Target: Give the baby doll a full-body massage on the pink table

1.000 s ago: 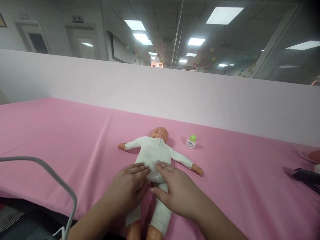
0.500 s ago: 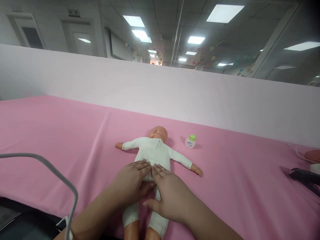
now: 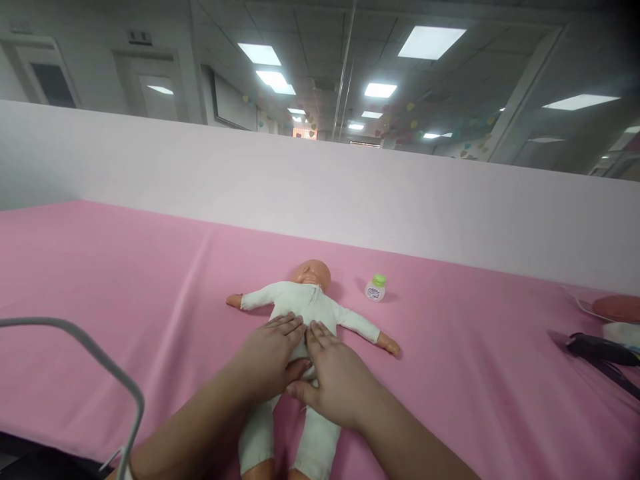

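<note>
Fingers (image 3: 285, 327) of two hands flat on one doll (image 3: 300, 303), one bottle (image 3: 375, 289) nearby

One doll (image 3: 300, 313) lies at the desk's (image 3: 125, 280) centre. One bottle (image 3: 375, 289) stands at 2 o'clock from it. Two hands, left (image 3: 267, 357) and right (image 3: 335, 380), rest on the doll. One black tool (image 3: 595, 348) and one pink dish (image 3: 617, 308) lie at 3 o'clock. One wire hanger (image 3: 100, 373) shows at 8 o'clock.

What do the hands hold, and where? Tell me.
Nothing is gripped. Both the left hand and right hand lie flat on the doll, pressing its belly.
</note>
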A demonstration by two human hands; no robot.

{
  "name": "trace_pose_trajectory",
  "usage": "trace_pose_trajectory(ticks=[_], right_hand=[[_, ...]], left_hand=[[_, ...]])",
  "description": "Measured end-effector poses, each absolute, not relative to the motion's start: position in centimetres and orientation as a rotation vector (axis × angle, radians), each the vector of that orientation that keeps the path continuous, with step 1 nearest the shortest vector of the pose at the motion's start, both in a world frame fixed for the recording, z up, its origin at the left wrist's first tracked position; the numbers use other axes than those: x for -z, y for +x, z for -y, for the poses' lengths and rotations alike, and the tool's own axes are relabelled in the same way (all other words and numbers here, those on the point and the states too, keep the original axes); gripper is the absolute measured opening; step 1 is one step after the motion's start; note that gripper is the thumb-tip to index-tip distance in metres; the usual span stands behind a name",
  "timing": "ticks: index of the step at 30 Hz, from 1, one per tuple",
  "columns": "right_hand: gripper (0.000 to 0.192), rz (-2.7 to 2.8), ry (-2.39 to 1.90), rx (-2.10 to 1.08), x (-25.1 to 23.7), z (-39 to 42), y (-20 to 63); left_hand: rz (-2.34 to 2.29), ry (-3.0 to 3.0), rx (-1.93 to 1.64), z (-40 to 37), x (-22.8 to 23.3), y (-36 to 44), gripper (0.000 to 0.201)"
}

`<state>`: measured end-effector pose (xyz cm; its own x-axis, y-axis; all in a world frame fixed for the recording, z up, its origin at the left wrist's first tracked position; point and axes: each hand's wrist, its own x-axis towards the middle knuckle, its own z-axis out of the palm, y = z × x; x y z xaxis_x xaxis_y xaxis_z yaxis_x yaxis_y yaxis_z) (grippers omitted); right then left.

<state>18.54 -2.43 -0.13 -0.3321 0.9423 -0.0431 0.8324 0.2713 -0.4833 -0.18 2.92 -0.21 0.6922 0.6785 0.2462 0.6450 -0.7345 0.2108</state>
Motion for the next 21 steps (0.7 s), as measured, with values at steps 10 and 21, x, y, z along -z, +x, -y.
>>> trace_pose_trajectory(ticks=[10,21], right_hand=[[0.095,2.103,-1.623,-0.525,-0.4,1.6,19.4],[0.097,2.111,-1.615,-0.604,1.6,0.2,19.8]], left_hand=[[-1.141,2.784,-0.515,-3.9,-2.5,0.1,0.049],[-1.074,2.800,-0.553,-5.0,0.6,1.1,0.051]])
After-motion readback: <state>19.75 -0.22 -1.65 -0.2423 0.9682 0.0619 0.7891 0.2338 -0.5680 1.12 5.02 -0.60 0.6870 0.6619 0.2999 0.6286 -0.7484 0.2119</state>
